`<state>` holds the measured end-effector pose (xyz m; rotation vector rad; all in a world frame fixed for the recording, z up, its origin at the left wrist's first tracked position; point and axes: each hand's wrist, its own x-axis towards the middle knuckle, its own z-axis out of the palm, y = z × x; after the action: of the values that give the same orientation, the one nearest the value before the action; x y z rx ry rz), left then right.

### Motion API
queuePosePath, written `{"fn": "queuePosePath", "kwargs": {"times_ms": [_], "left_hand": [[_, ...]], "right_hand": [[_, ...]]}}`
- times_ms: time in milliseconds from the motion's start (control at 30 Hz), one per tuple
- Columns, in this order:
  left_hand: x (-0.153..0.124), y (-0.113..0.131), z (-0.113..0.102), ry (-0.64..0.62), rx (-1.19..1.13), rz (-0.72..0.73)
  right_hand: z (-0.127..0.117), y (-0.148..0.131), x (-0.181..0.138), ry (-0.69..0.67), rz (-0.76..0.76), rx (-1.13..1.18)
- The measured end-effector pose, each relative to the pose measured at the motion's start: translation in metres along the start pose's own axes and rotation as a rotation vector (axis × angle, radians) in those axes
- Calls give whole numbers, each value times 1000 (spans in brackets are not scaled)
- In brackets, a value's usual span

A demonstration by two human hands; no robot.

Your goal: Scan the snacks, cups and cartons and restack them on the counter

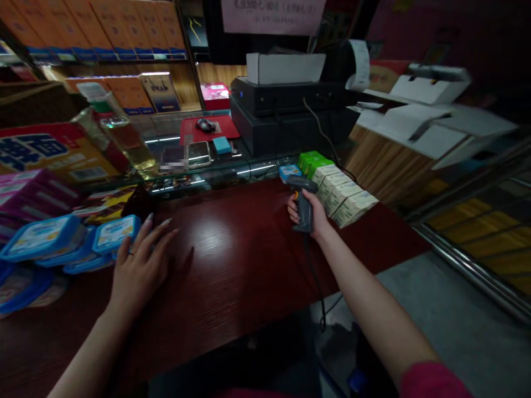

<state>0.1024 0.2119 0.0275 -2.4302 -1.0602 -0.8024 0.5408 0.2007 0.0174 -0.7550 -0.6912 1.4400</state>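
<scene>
Held the barcode scanner (302, 194) upright over the far edge of the dark red counter (236, 249), with the right hand (314, 216) wrapped round its grip, just beside a row of pale boxes (344, 196). Laid the left hand (139, 262) flat on the counter, fingers spread, just beside the blue-lidded packs (112, 233).

One scanner (302, 207) inside the right fingers (292, 213). Just beyond them: four white cartons (344, 196) in a row, two green cartons (313, 162), one small blue box (289, 171). Just beside the left fingers (155, 229): blue-lidded packs (114, 233), four countable, others part hidden. Far ahead: one mouse (204, 125), one phone (199, 153).
</scene>
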Motion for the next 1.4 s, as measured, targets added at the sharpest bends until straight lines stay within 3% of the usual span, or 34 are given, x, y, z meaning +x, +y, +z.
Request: {"fn": "queuePosePath", "kwargs": {"times_ms": [100,200,367,500,633,767,900,1067,1133,1267,1400], "left_hand": [[49,41,35,-44,-167,153],[110,88,90,-88,-319,227],[206,151,173,-115,-558,209],[256,175,215,-159,-744,130],[272,177,233,-218,-843,87],[260,164,225,-183,-1013,-28],[221,138,195,-92,-1274,-244],[137,97,132,-86,-1678,-759],[102,81,101,-109,-1821,-912],[50,49,48,-165,-2011,-1007],[30,26,26,-90,-2077,-1126]], "right_hand": [[-2,1,7,44,-11,36],[-4,2,10,58,17,54],[-14,-3,11,86,20,99],[-21,-7,14,81,-12,134],[-25,-9,15,57,-50,152],[-24,-13,10,-3,-68,164],[-21,-18,1,-127,-75,188],[-5,-7,-4,-330,66,159],[11,6,-2,-404,121,172],[60,46,5,-558,226,207],[111,84,11,-693,339,193]]}}
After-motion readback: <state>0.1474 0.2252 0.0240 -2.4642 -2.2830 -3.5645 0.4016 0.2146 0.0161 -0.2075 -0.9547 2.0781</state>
